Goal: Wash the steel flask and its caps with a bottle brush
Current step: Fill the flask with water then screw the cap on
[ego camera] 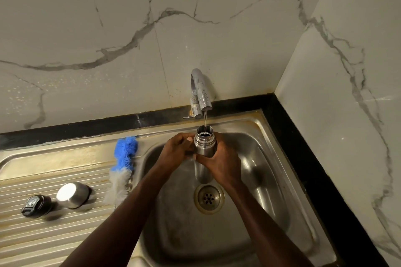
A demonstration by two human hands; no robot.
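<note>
Marble-walled steel sink (271,158): both hands, left hand (178,149) and right hand (221,165), grasp upright steel flask (205,147), mouth toward twelve o'clock under tap (200,93); bottle brush (124,162) at nine o'clock, nearer left.

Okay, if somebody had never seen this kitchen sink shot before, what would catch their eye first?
Probably the steel flask, held upright over the sink basin by the left hand and right hand while a thin stream from the tap runs into its open mouth. Next, the bright blue and white bottle brush lying on the drainboard left of the basin, with the steel cap and black cap further left.
</note>
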